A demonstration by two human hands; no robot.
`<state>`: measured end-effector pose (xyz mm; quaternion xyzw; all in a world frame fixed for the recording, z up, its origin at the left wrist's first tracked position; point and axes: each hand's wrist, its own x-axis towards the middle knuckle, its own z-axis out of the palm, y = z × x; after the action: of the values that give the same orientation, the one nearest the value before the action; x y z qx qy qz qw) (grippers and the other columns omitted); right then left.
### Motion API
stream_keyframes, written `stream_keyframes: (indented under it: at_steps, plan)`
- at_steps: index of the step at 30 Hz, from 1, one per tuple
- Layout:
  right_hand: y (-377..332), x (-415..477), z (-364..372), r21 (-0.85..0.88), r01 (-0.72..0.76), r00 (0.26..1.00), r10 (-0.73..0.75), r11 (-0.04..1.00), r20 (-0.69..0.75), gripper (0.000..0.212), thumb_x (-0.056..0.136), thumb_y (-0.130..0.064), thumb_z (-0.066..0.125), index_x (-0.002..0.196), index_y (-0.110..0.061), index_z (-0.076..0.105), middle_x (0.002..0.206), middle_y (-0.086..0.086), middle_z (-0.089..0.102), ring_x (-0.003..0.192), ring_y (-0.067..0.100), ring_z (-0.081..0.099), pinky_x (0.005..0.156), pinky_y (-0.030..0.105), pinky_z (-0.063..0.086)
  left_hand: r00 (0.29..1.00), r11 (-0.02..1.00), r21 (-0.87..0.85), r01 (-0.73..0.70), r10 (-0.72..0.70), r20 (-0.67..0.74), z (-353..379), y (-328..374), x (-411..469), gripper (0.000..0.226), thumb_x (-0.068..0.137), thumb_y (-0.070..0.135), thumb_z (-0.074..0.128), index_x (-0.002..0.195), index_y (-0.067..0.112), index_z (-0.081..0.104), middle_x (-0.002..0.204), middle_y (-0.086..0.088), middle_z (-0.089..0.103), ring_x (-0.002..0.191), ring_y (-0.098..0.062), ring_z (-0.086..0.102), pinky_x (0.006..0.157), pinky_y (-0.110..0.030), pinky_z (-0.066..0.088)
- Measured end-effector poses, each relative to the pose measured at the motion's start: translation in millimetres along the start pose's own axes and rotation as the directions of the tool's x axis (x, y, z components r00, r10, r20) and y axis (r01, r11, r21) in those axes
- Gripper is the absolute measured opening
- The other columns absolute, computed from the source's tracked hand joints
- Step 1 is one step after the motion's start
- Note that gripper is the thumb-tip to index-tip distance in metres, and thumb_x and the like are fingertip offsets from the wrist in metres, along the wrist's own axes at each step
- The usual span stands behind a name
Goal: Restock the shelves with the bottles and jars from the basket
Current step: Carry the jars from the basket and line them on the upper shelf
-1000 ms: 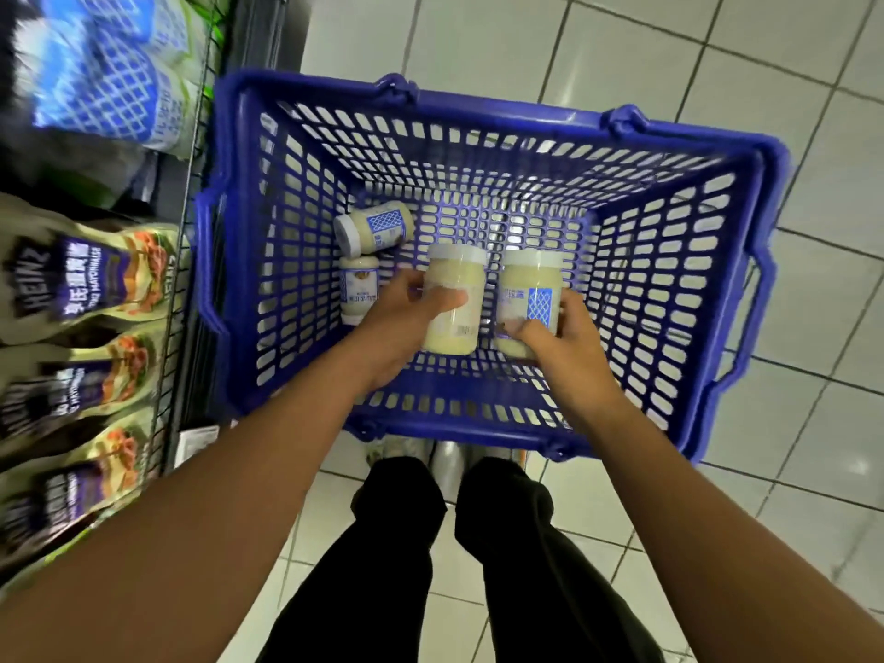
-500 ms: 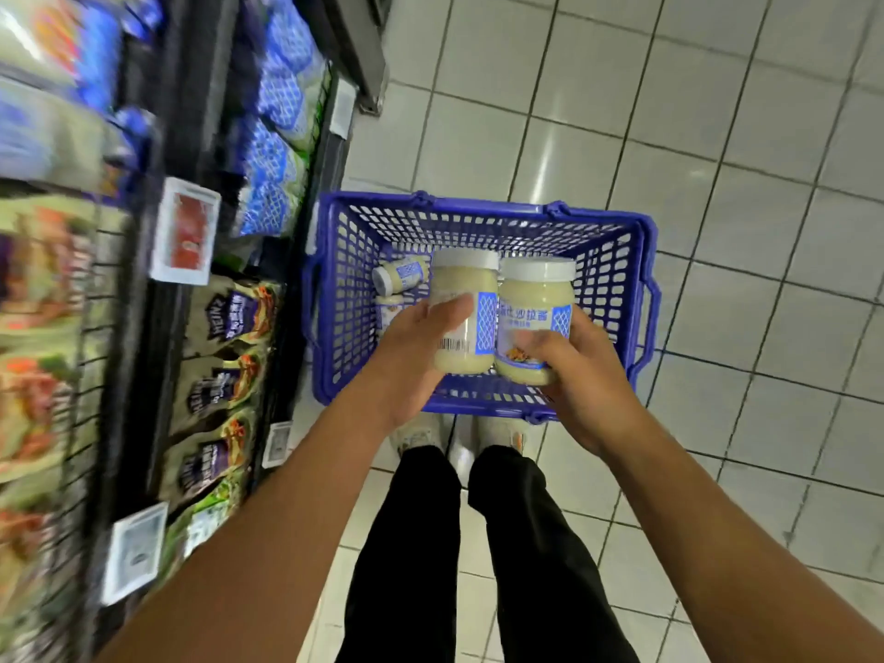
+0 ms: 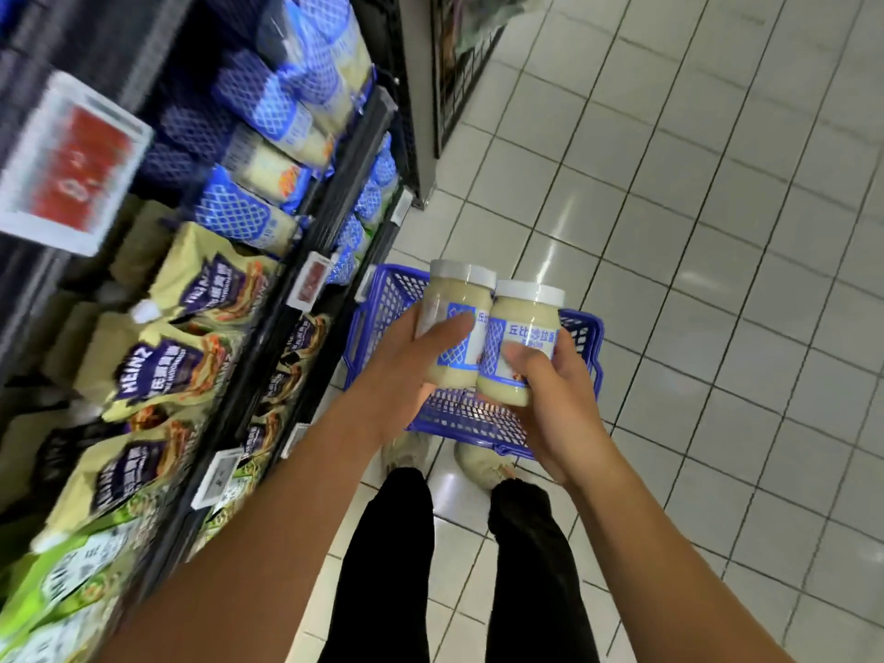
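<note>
raised higher above the basket (image 3: 581, 338): left hand (image 3: 411, 370) grips the left jar (image 3: 447, 303), right hand (image 3: 550, 409) grips the right jar (image 3: 524, 332), shelves (image 3: 306, 260) at nine o'clock

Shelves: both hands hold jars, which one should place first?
Probably left. The left hand, gripping a white-lidded jar of pale sauce, is nearer the black store shelves; the right hand with its matching blue-labelled jar would have to cross it.
</note>
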<state>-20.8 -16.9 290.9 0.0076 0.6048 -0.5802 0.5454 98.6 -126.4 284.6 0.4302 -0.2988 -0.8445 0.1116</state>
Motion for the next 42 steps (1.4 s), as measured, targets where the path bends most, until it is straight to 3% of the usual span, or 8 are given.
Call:
stream_keyframes:
  at_steps: [7, 11, 15, 18, 27, 30, 37, 42]
  plan:
    - [-54.0, -38.5, 12.1, -0.057, 0.019, 0.998, -0.015, 0.998, 0.061, 0.059, 0.065, -0.036, 0.077, 0.116, -0.013, 0.06, 0.106, 0.014, 0.075, 0.091, 0.029, 0.073, 0.075, 0.043, 0.058, 0.976, 0.986, -0.051, -0.16, 0.151, -0.157, 37.5, 30.4, -48.0, 0.056, 0.072, 0.032, 0.067, 0.123, 0.012, 0.061, 0.11, -0.007, 0.074, 0.095, -0.018, 0.071, 0.081, -0.031, 0.059]
    - [-81.3, -57.1, 25.1, -0.092, 0.027, 0.985, -0.011, 0.995, 0.17, 0.056, 0.062, -0.034, 0.077, 0.112, -0.014, 0.06, 0.1, 0.013, 0.074, 0.085, 0.027, 0.071, 0.069, 0.04, 0.058, 0.959, 0.964, -0.181, -0.195, 0.148, -0.241, 50.1, 40.3, -77.0, 0.039, 0.071, 0.036, 0.066, 0.106, 0.019, 0.067, 0.096, -0.003, 0.076, 0.086, -0.016, 0.073, 0.065, -0.028, 0.059]
    - [-99.3, -76.9, 45.7, -0.125, 0.032, 0.953, 0.007, 0.992, 0.303, 0.05, 0.068, -0.027, 0.075, 0.114, -0.012, 0.059, 0.104, 0.016, 0.073, 0.09, 0.029, 0.07, 0.078, 0.045, 0.058, 0.904, 0.939, -0.156, -0.308, 0.237, -0.356, 57.5, 49.7, -114.9, 0.045, 0.071, 0.038, 0.076, 0.113, 0.025, 0.066, 0.119, -0.006, 0.071, 0.107, -0.02, 0.067, 0.082, -0.034, 0.059]
    - [-107.1, -94.4, 64.1, -0.112, 0.009, 0.894, 0.042, 0.994, 0.446, 0.046, 0.076, -0.016, 0.067, 0.12, -0.006, 0.055, 0.104, 0.016, 0.074, 0.088, 0.027, 0.072, 0.068, 0.038, 0.059, 0.851, 0.868, -0.239, -0.435, 0.309, -0.425, 58.7, 52.0, -149.5, 0.038, 0.076, 0.028, 0.073, 0.113, 0.021, 0.07, 0.11, -0.007, 0.075, 0.096, -0.02, 0.073, 0.069, -0.028, 0.058]
    - [-81.9, -164.3, 114.0, -0.339, 0.149, 0.726, 0.13, 0.929, 0.675, 0.056, 0.064, -0.015, 0.073, 0.119, -0.017, 0.06, 0.115, 0.022, 0.069, 0.109, 0.042, 0.065, 0.099, 0.063, 0.048, 0.645, 0.773, -0.178, -0.61, 0.353, -0.678, 43.0, 34.3, -276.3, 0.029, 0.075, 0.033, 0.07, 0.099, 0.02, 0.077, 0.091, -0.006, 0.077, 0.078, -0.017, 0.074, 0.06, -0.026, 0.056]
    - [-65.2, -192.3, 130.2, -0.389, 0.256, 0.658, 0.136, 0.885, 0.741, 0.055, 0.065, -0.021, 0.073, 0.118, -0.022, 0.061, 0.113, 0.015, 0.072, 0.106, 0.034, 0.068, 0.095, 0.054, 0.052, 0.56, 0.748, -0.155, -0.645, 0.324, -0.763, 35.2, 19.1, -315.7, 0.051, 0.08, 0.037, 0.067, 0.122, 0.007, 0.064, 0.107, -0.02, 0.072, 0.092, -0.03, 0.066, 0.068, -0.033, 0.057]
    - [-19.9, -271.1, 152.2, -0.426, 0.446, 0.497, 0.178, 0.787, 0.849, 0.049, 0.069, -0.03, 0.071, 0.117, -0.027, 0.063, 0.112, 0.005, 0.075, 0.105, 0.025, 0.071, 0.082, 0.032, 0.057, 0.404, 0.68, -0.093, -0.727, 0.314, -0.859, 27.5, -36.0, -408.6, 0.038, 0.097, 0.031, 0.055, 0.125, 0.006, 0.063, 0.119, -0.03, 0.065, 0.107, -0.049, 0.061, 0.096, -0.062, 0.046]
    - [13.5, -342.2, 158.0, -0.381, 0.51, 0.382, 0.194, 0.771, 0.904, 0.051, 0.07, -0.028, 0.073, 0.119, -0.021, 0.062, 0.109, 0.006, 0.076, 0.102, 0.025, 0.073, 0.081, 0.033, 0.059, 0.312, 0.595, 0.0, -0.804, 0.422, -0.851, 33.0, -77.6, -485.1, 0.032, 0.084, 0.035, 0.065, 0.109, 0.015, 0.071, 0.107, -0.016, 0.074, 0.092, -0.027, 0.071, 0.076, -0.038, 0.058]
